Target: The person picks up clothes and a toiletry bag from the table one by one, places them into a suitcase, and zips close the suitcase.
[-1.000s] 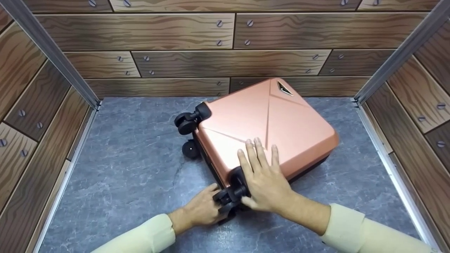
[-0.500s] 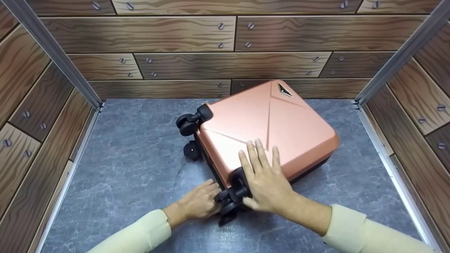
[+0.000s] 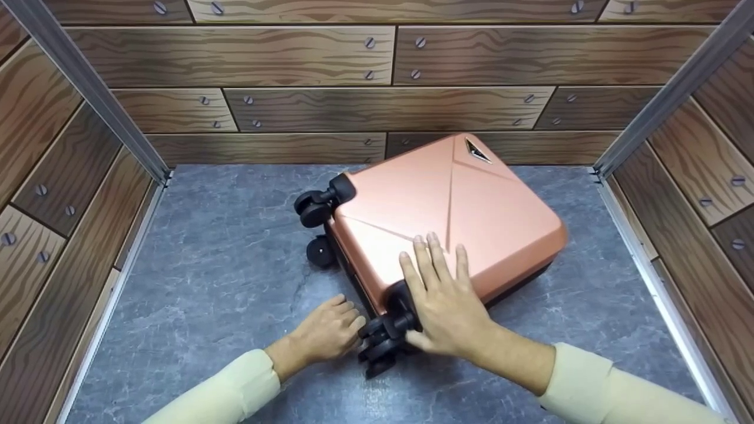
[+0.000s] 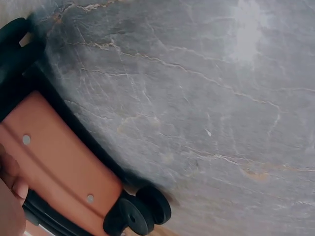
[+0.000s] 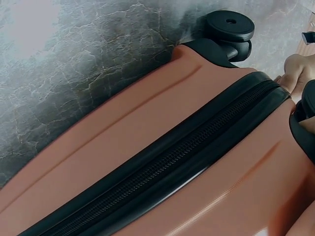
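Note:
A rose-pink hard-shell suitcase (image 3: 500,206) lies flat and turned at an angle, its black wheels (image 3: 315,207) facing left and toward me. My right hand (image 3: 447,303) rests with spread, straight fingers on the shell's near corner, steadying beside a wheel. At the wheeled end, my left hand (image 3: 327,331) has its fingers curled close to the zipper seam. The right wrist view shows the closed zipper (image 5: 172,157) along the near side, with the left hand's fingers (image 5: 294,71) at its far corner. A zipper pull appears pinched there, largely hidden by the fingers.
Grey marbled flooring (image 3: 224,235) lies under the suitcase. Wood-plank-patterned panels (image 3: 247,56) stand behind and on both sides, with metal corner posts (image 3: 97,94) and a metal strip (image 3: 671,300) along the right edge.
My left hand has slid left and slightly away from me along the wheeled end, coming out from behind the near wheels. The right hand and suitcase stay in place.

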A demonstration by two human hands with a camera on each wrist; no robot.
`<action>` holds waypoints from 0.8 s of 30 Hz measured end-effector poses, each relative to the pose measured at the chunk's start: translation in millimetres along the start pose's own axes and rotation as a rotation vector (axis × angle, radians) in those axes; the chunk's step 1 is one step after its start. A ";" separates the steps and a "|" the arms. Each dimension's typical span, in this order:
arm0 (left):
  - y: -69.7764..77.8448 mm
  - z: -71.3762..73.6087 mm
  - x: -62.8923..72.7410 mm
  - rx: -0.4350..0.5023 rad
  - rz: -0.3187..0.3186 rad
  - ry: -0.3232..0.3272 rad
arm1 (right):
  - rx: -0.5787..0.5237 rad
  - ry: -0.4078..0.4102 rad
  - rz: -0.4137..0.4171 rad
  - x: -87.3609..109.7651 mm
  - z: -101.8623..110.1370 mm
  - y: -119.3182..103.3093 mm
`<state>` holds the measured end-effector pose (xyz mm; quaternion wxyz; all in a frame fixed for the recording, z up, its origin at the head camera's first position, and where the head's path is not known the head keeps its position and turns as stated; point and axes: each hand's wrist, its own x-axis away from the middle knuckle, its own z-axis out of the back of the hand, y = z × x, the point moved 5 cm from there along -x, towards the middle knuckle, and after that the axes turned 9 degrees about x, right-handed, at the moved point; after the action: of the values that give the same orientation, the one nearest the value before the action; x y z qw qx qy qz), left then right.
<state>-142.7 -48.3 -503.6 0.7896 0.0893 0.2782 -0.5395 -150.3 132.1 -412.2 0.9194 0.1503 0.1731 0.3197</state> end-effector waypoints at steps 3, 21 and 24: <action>-1.8 0.5 0.9 0.009 0.004 0.012 | -0.005 0.003 -0.002 0.3 -0.2 -0.2; -9.1 1.4 2.3 -0.010 0.011 -0.003 | -0.010 0.034 0.001 0.9 0.4 -0.4; -13.5 1.7 2.5 0.001 0.040 0.004 | -0.012 0.028 0.000 1.0 0.4 -0.2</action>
<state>-153.6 -56.5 -501.3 0.7997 0.0961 0.2778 -0.5236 -149.3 132.5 -412.2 0.9177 0.1404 0.1839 0.3229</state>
